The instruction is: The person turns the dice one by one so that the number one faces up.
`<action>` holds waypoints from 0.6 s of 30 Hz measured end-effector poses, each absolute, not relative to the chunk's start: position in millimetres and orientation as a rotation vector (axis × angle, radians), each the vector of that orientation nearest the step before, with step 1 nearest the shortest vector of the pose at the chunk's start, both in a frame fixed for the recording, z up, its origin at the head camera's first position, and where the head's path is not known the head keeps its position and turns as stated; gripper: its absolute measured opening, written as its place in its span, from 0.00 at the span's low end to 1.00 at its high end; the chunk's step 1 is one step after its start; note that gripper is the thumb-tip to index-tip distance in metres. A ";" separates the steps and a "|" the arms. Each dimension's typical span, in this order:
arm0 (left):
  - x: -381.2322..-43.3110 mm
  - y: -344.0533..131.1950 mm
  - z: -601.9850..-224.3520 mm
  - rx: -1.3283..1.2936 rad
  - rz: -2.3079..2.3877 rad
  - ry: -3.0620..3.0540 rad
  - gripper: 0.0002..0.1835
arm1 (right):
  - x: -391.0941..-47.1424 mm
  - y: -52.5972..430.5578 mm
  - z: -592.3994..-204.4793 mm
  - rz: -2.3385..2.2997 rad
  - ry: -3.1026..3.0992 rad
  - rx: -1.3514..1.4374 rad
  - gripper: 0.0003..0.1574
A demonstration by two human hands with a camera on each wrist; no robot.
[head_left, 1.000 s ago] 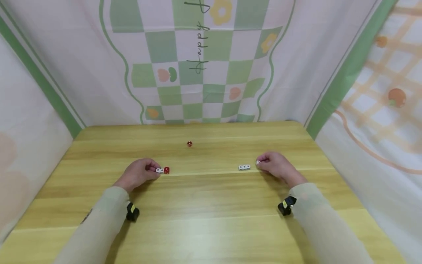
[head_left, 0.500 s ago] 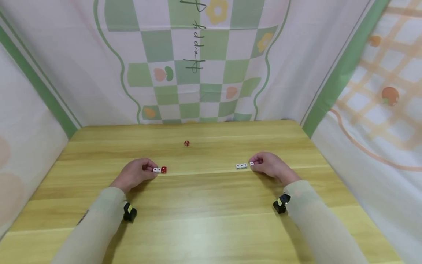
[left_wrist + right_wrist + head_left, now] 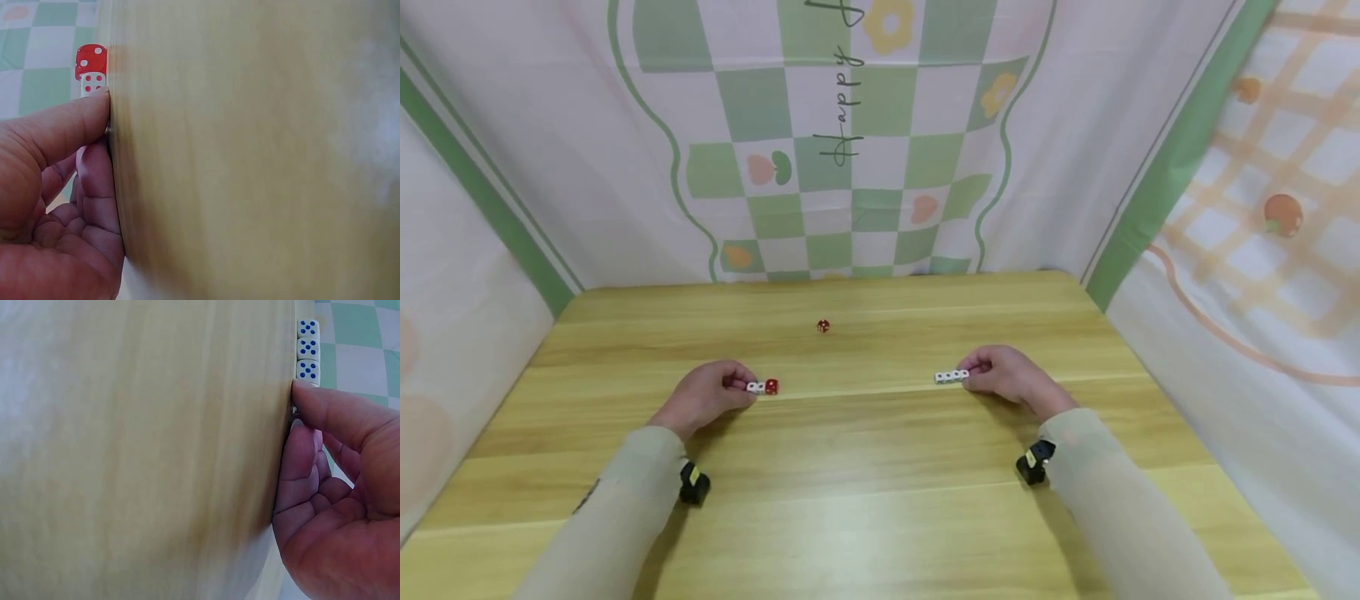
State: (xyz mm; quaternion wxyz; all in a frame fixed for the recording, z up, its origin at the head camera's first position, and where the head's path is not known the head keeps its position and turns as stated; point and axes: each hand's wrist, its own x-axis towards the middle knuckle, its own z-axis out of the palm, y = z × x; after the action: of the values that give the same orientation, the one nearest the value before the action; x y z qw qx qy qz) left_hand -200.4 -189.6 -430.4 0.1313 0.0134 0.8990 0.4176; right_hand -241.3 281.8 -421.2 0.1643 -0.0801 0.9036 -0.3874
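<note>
On the left of the wooden table (image 3: 850, 450), my left hand (image 3: 703, 396) pinches the outer end of a short row of dice. Two white dice (image 3: 756, 387) stand there, with a red die (image 3: 772, 387) at the row's right end. In the left wrist view the thumb covers part of a white die (image 3: 93, 82) with red pips. Over on the right, my right hand (image 3: 1011, 379) pinches the white die at the near-hand end of a row of several white dice (image 3: 947, 377). Blue pips show on those white dice (image 3: 308, 349) in the right wrist view; the thumb hides the last one.
Another red die (image 3: 823, 326) lies alone toward the back of the table. Behind the far edge hangs a green-and-white checked curtain (image 3: 880, 158), with more cloth at both sides. Each wrist carries a small black camera (image 3: 694, 483).
My right hand has slid its white die leftward until it lines up against the white row. The left hand keeps its place at its dice. The head view has shifted slightly.
</note>
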 end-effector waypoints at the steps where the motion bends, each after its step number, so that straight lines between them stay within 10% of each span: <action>1: -200.4 -189.7 -430.4 0.039 1.209 2.613 0.11 | -241.2 281.7 -421.1 -1.108 2.570 -0.226 0.14; 18: -201.5 -190.2 -431.4 0.045 1.244 2.609 0.12 | -238.9 280.8 -420.9 -1.130 2.560 -0.240 0.13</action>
State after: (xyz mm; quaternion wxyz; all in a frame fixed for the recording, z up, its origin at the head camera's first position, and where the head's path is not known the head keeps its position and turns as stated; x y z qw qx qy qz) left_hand -201.5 -190.2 -431.4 0.1251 0.0154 0.8955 0.4268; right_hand -238.9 280.8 -420.9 0.1659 -0.0843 0.8988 -0.3968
